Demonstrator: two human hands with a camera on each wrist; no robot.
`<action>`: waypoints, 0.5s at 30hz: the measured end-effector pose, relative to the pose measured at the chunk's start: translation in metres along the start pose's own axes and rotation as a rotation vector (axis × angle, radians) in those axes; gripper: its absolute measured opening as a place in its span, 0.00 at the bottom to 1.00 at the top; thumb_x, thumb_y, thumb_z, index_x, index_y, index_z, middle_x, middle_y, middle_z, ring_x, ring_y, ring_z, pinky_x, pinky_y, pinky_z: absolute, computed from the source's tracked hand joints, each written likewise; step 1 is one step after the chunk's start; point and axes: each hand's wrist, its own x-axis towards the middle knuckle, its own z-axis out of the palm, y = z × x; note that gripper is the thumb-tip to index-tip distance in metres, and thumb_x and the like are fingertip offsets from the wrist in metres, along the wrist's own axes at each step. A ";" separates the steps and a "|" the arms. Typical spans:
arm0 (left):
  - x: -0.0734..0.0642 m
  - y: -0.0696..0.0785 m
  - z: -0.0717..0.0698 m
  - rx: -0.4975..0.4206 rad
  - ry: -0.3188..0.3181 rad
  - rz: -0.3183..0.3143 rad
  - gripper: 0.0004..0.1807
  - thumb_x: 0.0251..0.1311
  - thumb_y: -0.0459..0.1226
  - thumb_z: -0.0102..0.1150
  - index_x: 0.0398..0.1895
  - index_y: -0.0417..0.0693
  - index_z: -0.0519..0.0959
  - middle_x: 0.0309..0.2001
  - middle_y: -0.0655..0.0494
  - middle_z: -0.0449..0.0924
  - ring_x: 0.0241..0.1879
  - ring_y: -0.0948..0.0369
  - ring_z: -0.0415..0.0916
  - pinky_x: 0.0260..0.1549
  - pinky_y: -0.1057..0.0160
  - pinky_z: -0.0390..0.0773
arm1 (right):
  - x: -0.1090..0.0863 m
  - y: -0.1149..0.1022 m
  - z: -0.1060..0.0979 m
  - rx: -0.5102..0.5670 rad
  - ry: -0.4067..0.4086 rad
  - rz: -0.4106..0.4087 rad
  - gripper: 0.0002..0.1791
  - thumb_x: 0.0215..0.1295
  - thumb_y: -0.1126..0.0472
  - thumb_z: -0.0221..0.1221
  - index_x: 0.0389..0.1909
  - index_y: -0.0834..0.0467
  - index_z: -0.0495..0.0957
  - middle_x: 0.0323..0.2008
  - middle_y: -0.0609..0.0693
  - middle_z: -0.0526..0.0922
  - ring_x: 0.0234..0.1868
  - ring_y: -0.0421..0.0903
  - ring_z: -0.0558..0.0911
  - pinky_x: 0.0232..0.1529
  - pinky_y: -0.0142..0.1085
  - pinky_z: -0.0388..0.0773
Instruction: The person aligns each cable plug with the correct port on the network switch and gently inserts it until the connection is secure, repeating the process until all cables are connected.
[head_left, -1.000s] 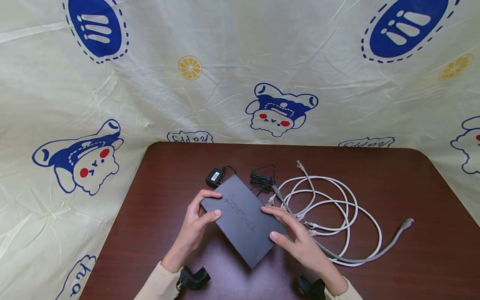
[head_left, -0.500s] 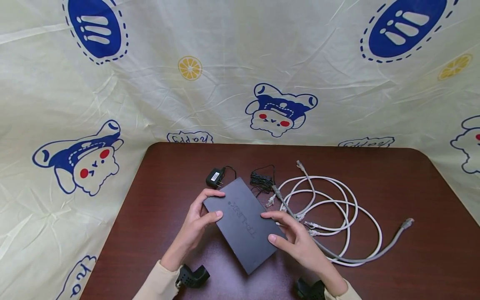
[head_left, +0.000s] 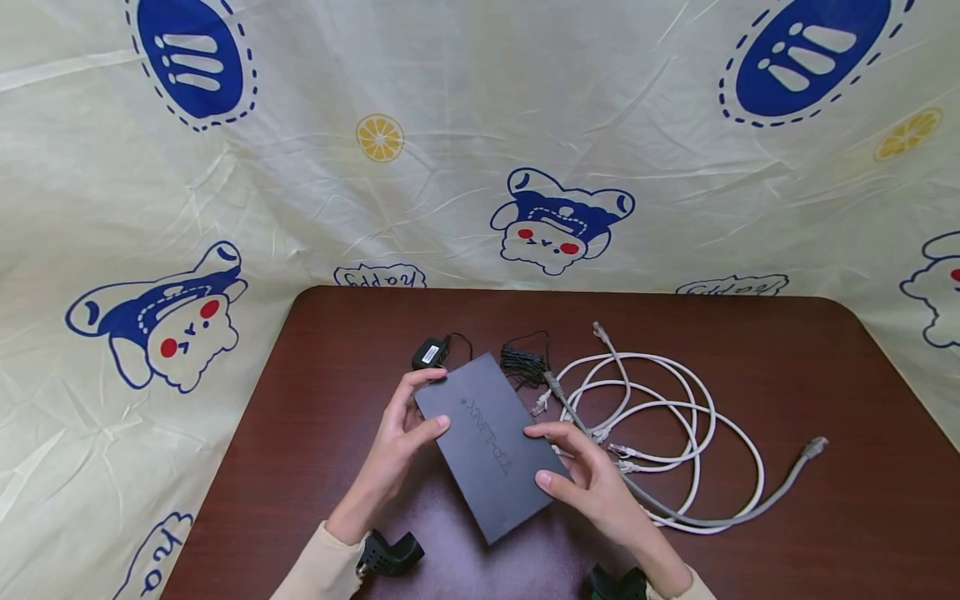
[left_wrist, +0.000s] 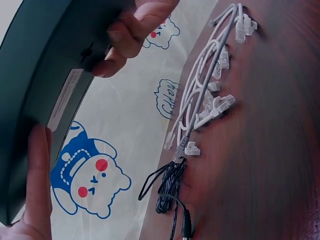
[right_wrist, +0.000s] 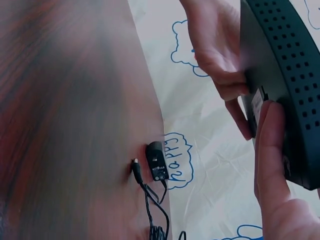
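Observation:
A flat dark grey TP-LINK network switch (head_left: pixel 487 467) is held between both hands over the table, its logo face up in the head view. My left hand (head_left: pixel 393 446) grips its upper-left end, thumb on top and fingers reaching underneath. On the opposite edge my right hand (head_left: pixel 592 479) holds it the same way, thumb and index finger showing on top. The left wrist view catches the underside with a white label (left_wrist: pixel 65 97) and fingers (left_wrist: pixel 37 175) lying against it. Square vent holes line one side wall (right_wrist: pixel 292 55) in the right wrist view.
Behind the switch lies a black power adapter (head_left: pixel 430 353) with its bundled black cord (head_left: pixel 522 364). Coiled white network cables (head_left: pixel 701 408) and a grey one (head_left: pixel 787 483) spread over the right of the brown table (head_left: pixel 847 367). A printed sheet (head_left: pixel 435 208) hangs beyond.
The switch has turned slightly clockwise in the head view, its far corner shifting right and its near corner left. Both hands have kept their hold, the left index finger sliding a little up.

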 end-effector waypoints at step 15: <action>-0.003 0.000 0.010 0.047 0.014 -0.012 0.33 0.62 0.27 0.54 0.69 0.47 0.57 0.60 0.41 0.62 0.54 0.49 0.70 0.46 0.61 0.74 | -0.001 0.003 0.010 0.091 0.080 0.022 0.23 0.62 0.78 0.53 0.58 0.69 0.66 0.57 0.57 0.70 0.55 0.44 0.73 0.51 0.31 0.71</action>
